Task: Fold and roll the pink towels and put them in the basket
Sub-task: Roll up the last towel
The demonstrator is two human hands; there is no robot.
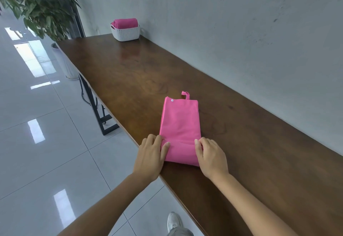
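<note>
A long dark wooden table (141, 72) stands against a bare grey wall (241, 22). Left of the table lies a glossy pale tiled floor (37, 143) with bright reflections. Past the table's far left corner stands a leafy plant (37, 3) in a white pot (65, 63).

Glossy wooden table (130, 72), matt cloth towel (181, 124)

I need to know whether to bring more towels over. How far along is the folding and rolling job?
One rolled towel already sits in the white basket. A second pink towel lies folded into a narrow strip on the table; the left hand and right hand hold its near end, about to roll it. Rolling and basketing it remain.
</note>
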